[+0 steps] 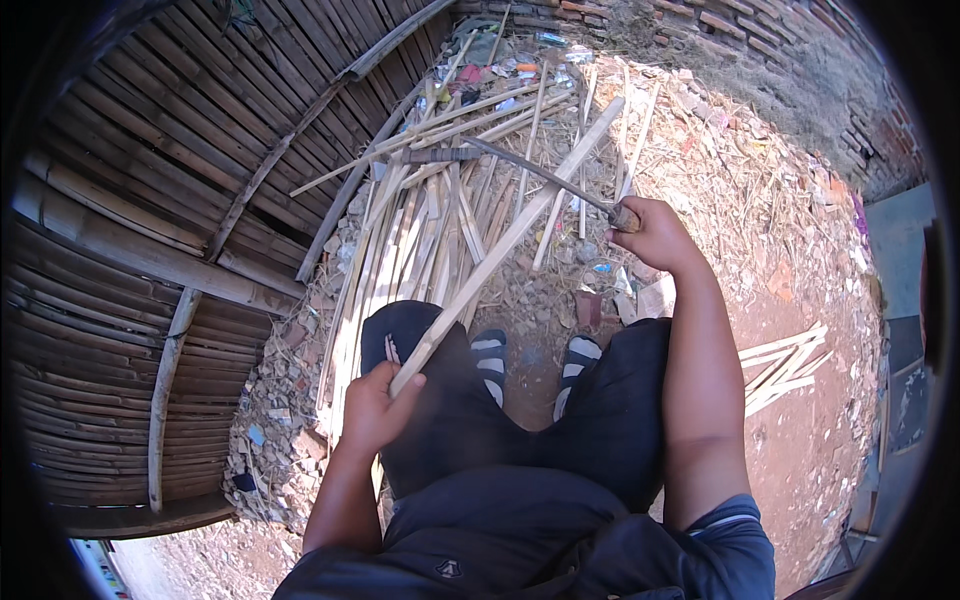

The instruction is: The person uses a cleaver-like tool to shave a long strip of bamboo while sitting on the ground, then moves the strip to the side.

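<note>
My left hand (375,405) grips the near end of a long pale bamboo strip (520,230), which runs up and to the right across my left knee. My right hand (655,235) is raised out in front and closed on the wooden handle of a long dark blade (520,165) that points up and to the left, crossing above the strip. A heap of split bamboo strips (420,235) lies on the ground just beyond my knees. My feet in striped sandals (535,360) rest on the dirt between my legs.
A slatted bamboo wall (170,200) with poles fills the left side. Rubble and litter (500,70) lie ahead by a brick wall (760,40). A small bundle of cut strips (785,365) lies on the reddish dirt at right.
</note>
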Motion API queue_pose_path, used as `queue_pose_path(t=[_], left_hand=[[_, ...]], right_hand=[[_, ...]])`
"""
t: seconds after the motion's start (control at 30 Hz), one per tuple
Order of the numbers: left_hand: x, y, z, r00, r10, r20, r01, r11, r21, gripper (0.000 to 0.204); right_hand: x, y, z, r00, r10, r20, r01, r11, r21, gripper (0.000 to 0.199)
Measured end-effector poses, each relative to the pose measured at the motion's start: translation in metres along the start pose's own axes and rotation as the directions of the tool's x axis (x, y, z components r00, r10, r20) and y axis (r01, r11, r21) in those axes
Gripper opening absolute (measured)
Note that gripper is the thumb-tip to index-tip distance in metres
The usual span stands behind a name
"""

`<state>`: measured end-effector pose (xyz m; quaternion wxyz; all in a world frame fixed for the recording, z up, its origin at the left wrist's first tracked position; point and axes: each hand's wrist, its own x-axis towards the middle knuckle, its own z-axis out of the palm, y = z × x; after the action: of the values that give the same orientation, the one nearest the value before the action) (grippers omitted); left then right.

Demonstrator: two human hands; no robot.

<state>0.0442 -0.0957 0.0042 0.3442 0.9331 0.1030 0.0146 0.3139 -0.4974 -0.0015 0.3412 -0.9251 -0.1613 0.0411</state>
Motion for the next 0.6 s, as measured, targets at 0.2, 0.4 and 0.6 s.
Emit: queue_pose_path(t=[0.2,0.4,0.6], left_hand=[[0.003,-0.005,0.002,0.999,0.033,0.001,-0.033,0.999,-0.024,0.033],[0.000,-0.004,-0.001,1.000,0.023,0.004,-0.023,0.999,-0.034,0.032],[-0.001,-0.004,0.000,1.000,0.004,-0.001,-0.004,0.999,-0.039,0.032]], right_hand=[[-0.008,0.006,-0.011,0.985,0.123,-0.123,-0.112,0.989,0.092,0.039],[-0.016,-0.051,0.006,0.969,-0.130,0.211,0.160,0.978,-0.134,0.038],[-0.006,-0.022,-0.001,0.999,0.023,0.030,-0.021,0.998,-0.054,0.039]])
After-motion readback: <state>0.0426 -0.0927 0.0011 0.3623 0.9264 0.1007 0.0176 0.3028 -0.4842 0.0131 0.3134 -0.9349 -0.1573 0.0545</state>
